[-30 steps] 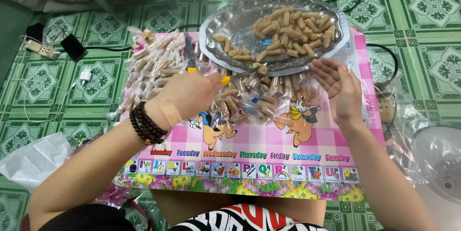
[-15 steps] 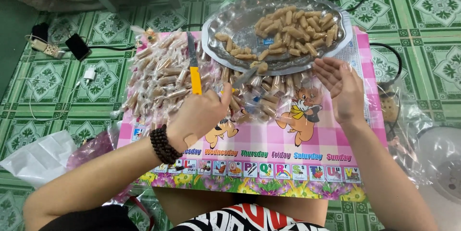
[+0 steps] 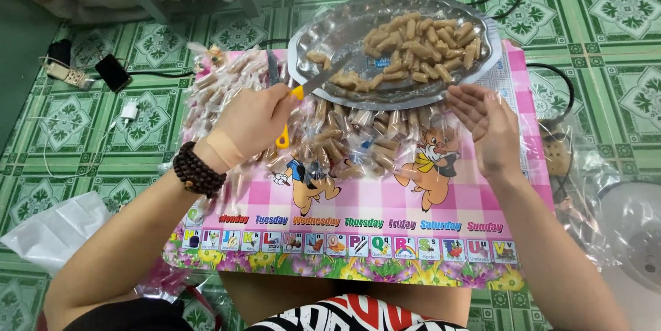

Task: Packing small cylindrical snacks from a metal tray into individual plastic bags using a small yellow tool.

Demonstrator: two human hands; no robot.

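Yellow-handled scissors (image 3: 306,87) were gripped by the left hand (image 3: 251,121), fingers curled round the handle, blades pointed over the metal tray (image 3: 323,31). Right hand (image 3: 485,128) was held open, fingers loosely spread, above wrapped snack packets (image 3: 358,135).

Bright, even daylight, soft shadows, glare on the metal tray (image 3: 482,62), slight wide-angle edge distortion.

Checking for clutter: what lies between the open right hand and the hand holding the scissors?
In the head view, clear packets of brown rolls lie on the pink mat between the left hand and right hand.
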